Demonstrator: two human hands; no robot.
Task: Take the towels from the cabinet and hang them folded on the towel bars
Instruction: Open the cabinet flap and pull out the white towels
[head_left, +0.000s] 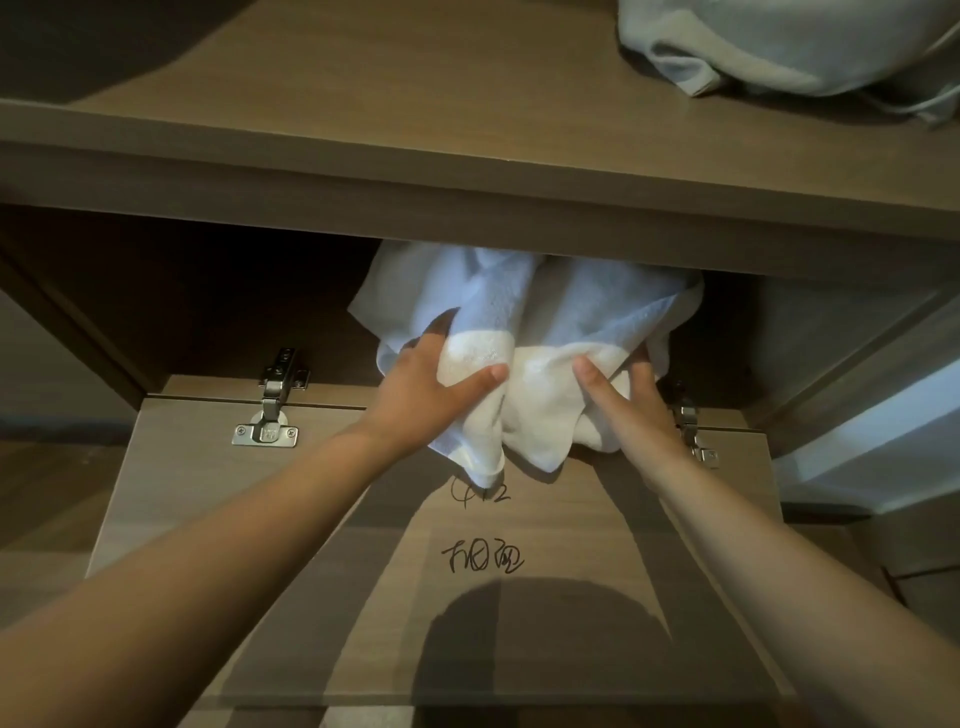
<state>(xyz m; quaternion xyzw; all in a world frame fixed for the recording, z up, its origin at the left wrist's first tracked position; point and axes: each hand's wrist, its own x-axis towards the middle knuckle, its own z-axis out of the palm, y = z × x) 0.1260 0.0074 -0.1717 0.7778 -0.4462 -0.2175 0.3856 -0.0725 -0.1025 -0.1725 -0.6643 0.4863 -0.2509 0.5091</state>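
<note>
Left hand (415, 384): I grip the white towel (524, 332).
Right hand (623, 400): grips the same towel.
Towel: at the cabinet (467, 208) opening.

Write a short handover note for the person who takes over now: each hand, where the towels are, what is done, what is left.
Left hand: grips the white towel on its left side.
Right hand: grips the same towel on its right side.
Towel: bunched, partly out of the lower cabinet compartment, over the open drop-down door.
A pale cloth bundle lies on the upper shelf, untouched.
Done: door open, towel gripped.
Left: pull it out, fold it, hang it; no towel bar is in view.
</note>
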